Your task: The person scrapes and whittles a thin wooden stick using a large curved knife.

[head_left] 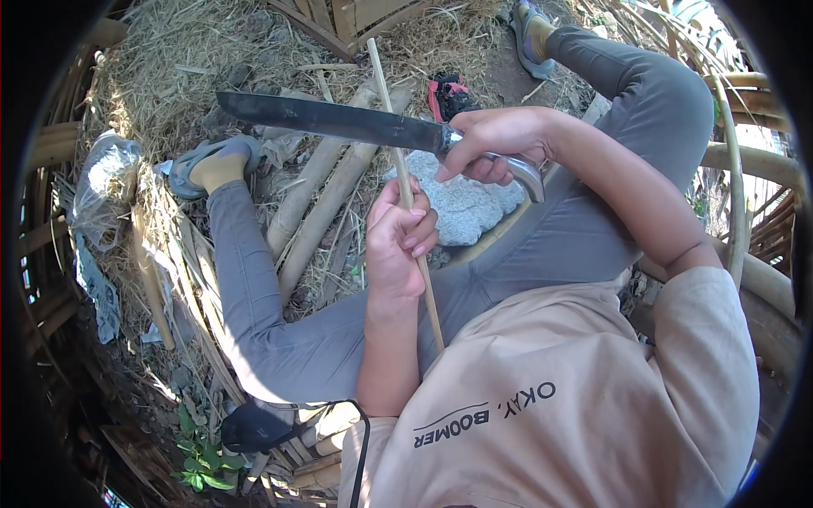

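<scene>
My left hand (400, 227) is closed round a thin, pale split-bamboo stick (399, 161), which stands nearly upright in the picture and runs down to my lap. In my right hand (501, 146) is a machete (330, 116) with a long dark blade and a shiny metal handle, the fingers wrapped round that handle. The blade points left and lies across the stick above my left hand; whether it touches the stick I cannot tell. Below my right hand lies a rough grey stone (481, 210), partly hidden by the hands.
Bamboo poles (326, 199) lie between my legs on straw-strewn ground (186, 76). A black and red bundle (451, 96) sits beyond the stone. To the left are a clear plastic bag (106, 182) and split bamboo strips (152, 279). A bamboo frame (754, 165) borders the right.
</scene>
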`<state>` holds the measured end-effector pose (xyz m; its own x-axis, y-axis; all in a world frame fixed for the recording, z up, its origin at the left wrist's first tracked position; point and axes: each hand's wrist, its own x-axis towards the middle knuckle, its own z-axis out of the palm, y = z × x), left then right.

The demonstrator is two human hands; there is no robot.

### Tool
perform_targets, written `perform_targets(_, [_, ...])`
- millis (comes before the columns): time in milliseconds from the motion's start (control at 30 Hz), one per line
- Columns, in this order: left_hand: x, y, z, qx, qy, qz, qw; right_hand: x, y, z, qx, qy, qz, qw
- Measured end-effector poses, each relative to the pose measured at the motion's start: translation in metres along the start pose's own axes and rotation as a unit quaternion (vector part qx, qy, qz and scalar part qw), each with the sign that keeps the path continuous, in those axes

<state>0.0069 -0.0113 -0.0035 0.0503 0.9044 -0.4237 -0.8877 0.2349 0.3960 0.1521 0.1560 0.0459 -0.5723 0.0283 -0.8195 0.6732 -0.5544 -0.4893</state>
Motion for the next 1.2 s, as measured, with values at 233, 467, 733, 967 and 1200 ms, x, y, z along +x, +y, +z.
perform_targets(233, [-0.004,0.018,-0.008,-0.050,-0.005,0.044,0.998,-0.028,-0.013,-0.012,-0.174,0.123,-0.073,0.974])
perform_targets(467, [-0.018,0.052,-0.019,-0.120,-0.086,0.113,0.983,-0.053,-0.010,-0.019,-0.268,0.402,-0.155,0.862])
perform_targets(733, [-0.007,0.036,-0.011,-0.160,-0.114,0.056,0.979,-0.027,0.000,-0.001,-0.431,0.402,-0.293,0.753])
perform_targets(967, [0.003,0.008,0.006,-0.167,-0.124,-0.015,0.978,-0.004,0.004,0.017,-0.461,0.298,-0.335,0.766])
perform_targets(1200, [0.005,0.007,0.007,-0.159,-0.105,-0.019,0.982,0.007,0.010,0.015,-0.491,0.352,-0.324,0.728])
